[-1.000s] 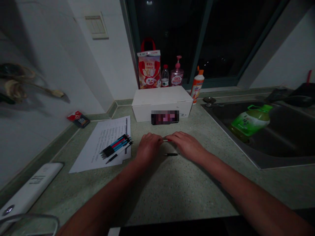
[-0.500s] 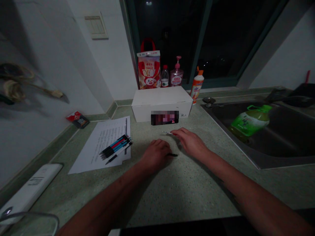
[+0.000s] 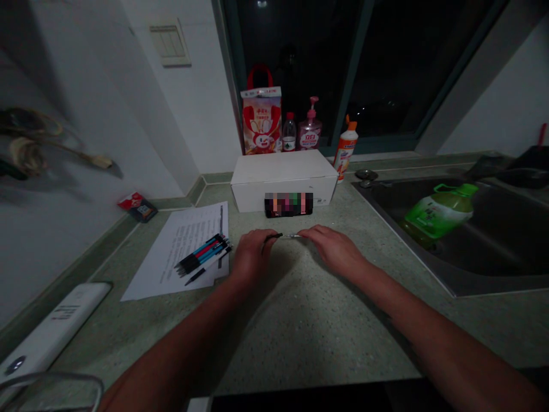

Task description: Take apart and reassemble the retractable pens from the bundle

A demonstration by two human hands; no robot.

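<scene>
My left hand (image 3: 253, 254) is closed on a thin black pen part (image 3: 273, 236), which points right from the fingertips. My right hand (image 3: 332, 246) pinches a slim pale pen piece (image 3: 292, 236), its narrow tip pointing left. The two pieces are end to end above the counter, and their tips meet or nearly meet; I cannot tell which. To the left of my left hand, several pens (image 3: 203, 256) in blue, red and black lie side by side on printed paper sheets (image 3: 158, 274). A black pen piece (image 3: 195, 277) lies beside them.
A phone (image 3: 289, 206) with a blurred screen leans on a white box (image 3: 283, 169) behind my hands. Bottles and a red bag (image 3: 262, 123) stand by the window. At right, a sink (image 3: 446, 274) holds a green-labelled jug (image 3: 441, 212). A white power strip (image 3: 60, 320) lies at left.
My left hand has moved up and left from the counter, bringing the black pen part level with the pale piece. My right hand has stayed almost in place.
</scene>
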